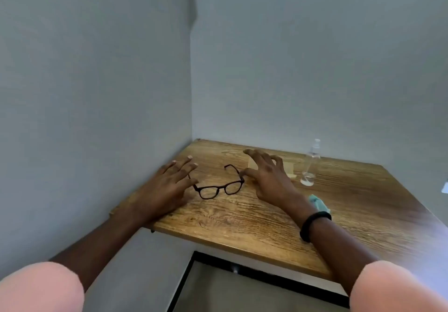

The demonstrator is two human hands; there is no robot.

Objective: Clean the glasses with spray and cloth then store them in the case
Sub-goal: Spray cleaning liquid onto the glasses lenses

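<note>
While glasses (221, 187) lie between | left hand (167, 185) spread | right hand (269, 178) spread

Glasses (219, 186) flat on wooden table (242, 222) between left grip (169, 184) and right grip (270, 178) (both spread wide)

The table (266, 219) has a brown wood top with a strong, streaky grain and a soft sheen where light falls on it. The glasses (223, 186) have a dark frame that looks like smooth plastic, slightly glossy, and clear lenses. The spray bottle (311, 166) is clear, see-through plastic with a pale cap. The cloth (317, 202) is pale teal, soft and matt, lying in folds. The case (289, 168) is pale tan and matt; its material cannot be told. The wristband (312, 222) is black, smooth and rubbery-looking. The walls (97, 69) are pale grey and matt.
</note>
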